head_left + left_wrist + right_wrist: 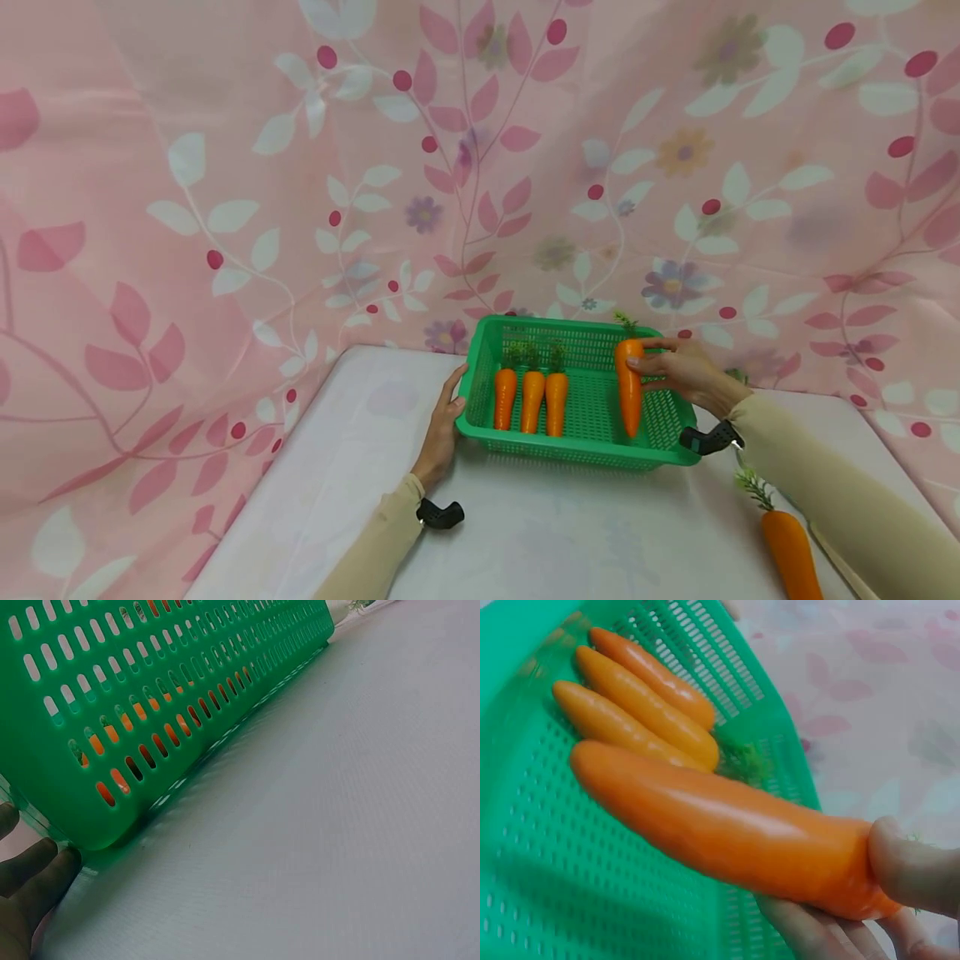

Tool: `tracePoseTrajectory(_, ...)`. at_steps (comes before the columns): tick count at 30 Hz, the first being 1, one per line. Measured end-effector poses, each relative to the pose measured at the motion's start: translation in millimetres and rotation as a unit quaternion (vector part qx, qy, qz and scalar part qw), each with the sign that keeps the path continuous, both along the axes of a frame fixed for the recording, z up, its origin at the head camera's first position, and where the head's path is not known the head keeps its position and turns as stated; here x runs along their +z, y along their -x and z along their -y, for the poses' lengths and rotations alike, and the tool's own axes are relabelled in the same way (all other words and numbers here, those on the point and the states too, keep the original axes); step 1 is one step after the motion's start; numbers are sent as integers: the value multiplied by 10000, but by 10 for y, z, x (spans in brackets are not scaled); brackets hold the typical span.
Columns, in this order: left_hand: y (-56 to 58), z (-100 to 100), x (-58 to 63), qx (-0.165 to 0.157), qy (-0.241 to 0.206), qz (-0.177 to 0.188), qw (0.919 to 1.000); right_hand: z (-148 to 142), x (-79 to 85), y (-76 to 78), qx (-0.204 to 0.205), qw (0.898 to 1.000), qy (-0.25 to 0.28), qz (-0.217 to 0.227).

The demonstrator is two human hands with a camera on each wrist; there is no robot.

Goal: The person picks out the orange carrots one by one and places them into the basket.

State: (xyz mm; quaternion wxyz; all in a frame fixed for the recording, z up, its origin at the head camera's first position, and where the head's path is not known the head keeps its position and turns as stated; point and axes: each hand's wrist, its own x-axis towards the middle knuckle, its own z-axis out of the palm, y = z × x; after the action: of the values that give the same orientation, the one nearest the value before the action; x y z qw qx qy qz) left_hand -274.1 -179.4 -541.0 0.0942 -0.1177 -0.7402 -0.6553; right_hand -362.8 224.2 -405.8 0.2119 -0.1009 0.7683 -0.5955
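Observation:
A green plastic basket (585,448) with slotted walls stands on the white table. Three orange carrots (533,402) lie side by side in its left part, leafy tops toward the back wall. My right hand (684,371) pinches another carrot (727,829) near its leafy end, thumb on one side and fingers on the other. That carrot hangs over the basket's right part, tip pointing down toward the front. At the basket's left end, my left hand (438,437) touches the rim and outer wall with extended fingers (45,881).
One more carrot (791,550) with a green top lies on the table at the front right, beside the right sleeve. Some green leaves (737,377) show behind the right wrist. A pink floral cloth (480,167) hangs right behind the table (525,533).

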Motion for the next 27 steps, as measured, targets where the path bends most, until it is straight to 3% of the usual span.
tracePoseTrajectory(18,-2,5,1,27,0,15,10000,424,-232,70,-334,9987,-46,377)
tracePoseTrajectory(27,20,16,-27,-102,-40,94,9999,494,-341,131,-249,9983,-109,515)
